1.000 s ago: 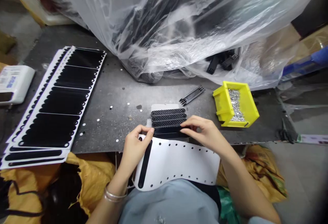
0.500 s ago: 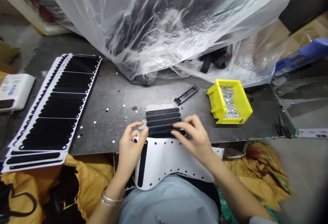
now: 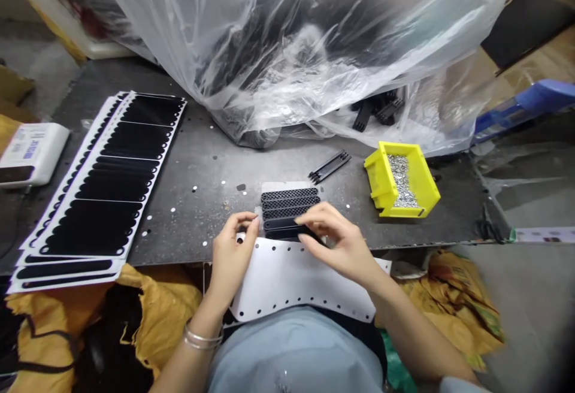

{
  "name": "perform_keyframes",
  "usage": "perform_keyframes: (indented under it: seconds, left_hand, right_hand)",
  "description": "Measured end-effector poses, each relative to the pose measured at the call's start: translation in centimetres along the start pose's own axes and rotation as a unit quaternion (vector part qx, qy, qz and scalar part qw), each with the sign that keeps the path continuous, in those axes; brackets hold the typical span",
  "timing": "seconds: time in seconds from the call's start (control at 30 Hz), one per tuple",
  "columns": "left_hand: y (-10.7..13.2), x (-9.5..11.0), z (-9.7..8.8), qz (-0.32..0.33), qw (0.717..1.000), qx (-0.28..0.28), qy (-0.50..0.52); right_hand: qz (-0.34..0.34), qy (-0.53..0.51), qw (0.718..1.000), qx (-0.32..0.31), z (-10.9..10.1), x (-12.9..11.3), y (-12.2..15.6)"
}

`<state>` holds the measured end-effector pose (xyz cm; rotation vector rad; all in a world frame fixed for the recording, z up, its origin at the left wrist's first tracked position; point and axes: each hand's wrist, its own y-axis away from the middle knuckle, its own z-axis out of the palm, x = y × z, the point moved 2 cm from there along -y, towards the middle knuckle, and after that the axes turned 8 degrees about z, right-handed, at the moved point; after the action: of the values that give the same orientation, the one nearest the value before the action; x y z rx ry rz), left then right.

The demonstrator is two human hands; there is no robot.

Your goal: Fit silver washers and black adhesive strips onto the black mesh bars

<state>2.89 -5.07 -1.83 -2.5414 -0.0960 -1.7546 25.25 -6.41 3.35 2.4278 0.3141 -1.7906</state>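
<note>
A white backing sheet [image 3: 296, 285] with punched holes lies across my lap and the table's front edge. My left hand [image 3: 231, 258] rests on its left end, thumb and forefinger pinched at the top corner. My right hand [image 3: 339, 243] has its fingers curled over the nearest black strip [image 3: 283, 229] at the sheet's top edge. Just beyond, a row of black mesh strips [image 3: 290, 203] lies on a small white piece.
Stacked sheets of black adhesive strips [image 3: 103, 186] cover the table's left. A yellow bin [image 3: 426, 189] of small metal parts stands at the right. A loose black clip [image 3: 330, 166] lies mid-table. A large plastic bag [image 3: 291, 51] fills the back. A white device [image 3: 29, 153] sits far left.
The black strip at the sheet's left end is gone from it. My right hand slid left over the nearest black strip. My left fingers closed into a pinch.
</note>
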Motion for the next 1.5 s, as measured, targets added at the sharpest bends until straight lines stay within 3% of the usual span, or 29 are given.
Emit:
perform_keyframes:
  seconds: [0.1,0.27,0.63,0.77,0.9,1.1,1.2,1.3,1.37,1.43,1.5]
  left_hand:
    - [-0.8,-0.2,0.2,0.005,1.0,-0.017,-0.005]
    - [-1.5,-0.5,0.4,-0.005,0.999,-0.037,0.005]
    - [-2.0,-0.4,0.7,-0.022,0.999,-0.038,0.012]
    - [-2.1,-0.7,0.8,-0.023,0.999,-0.039,-0.003]
    - [-2.2,-0.8,0.8,-0.015,0.999,-0.038,-0.002]
    - [-2.4,-0.7,0.7,-0.022,0.999,-0.04,-0.002]
    - [-2.3,-0.4,0.9,-0.018,0.999,-0.038,-0.007]
    - [-0.8,0.7,1.4,0.014,1.0,0.024,-0.01]
    - [0.9,2.0,1.5,0.08,0.994,0.072,0.016]
    - [2.5,3.5,1.6,0.172,0.982,0.024,0.071]
    - [3.7,4.7,1.4,0.23,0.962,-0.103,0.103]
  right_hand:
    - [-0.101,0.199,0.975,0.015,0.9,1.3,-3.5]
    - [-0.176,0.25,0.95,-0.058,2.4,2.5,-6.0]
    - [-0.16,0.242,0.955,-0.068,2.6,2.4,-6.4]
    - [-0.088,0.244,0.965,-0.047,-0.3,2.4,-5.3]
    - [-0.002,0.181,0.983,-0.02,-3.6,3.3,-4.1]
    - [-0.047,0.146,0.988,-0.005,-4.0,5.2,-3.9]
    - [-0.064,0.19,0.979,0.031,-3.3,5.2,-3.5]
    - [-0.073,0.261,0.955,0.121,-1.8,3.3,-1.8]
    - [-0.077,0.24,0.963,0.091,-0.6,1.2,-0.2]
    - [-0.07,0.165,0.984,0.019,-0.1,-0.8,1.3]
    - [-0.042,0.101,0.994,-0.019,-0.4,-2.1,2.7]
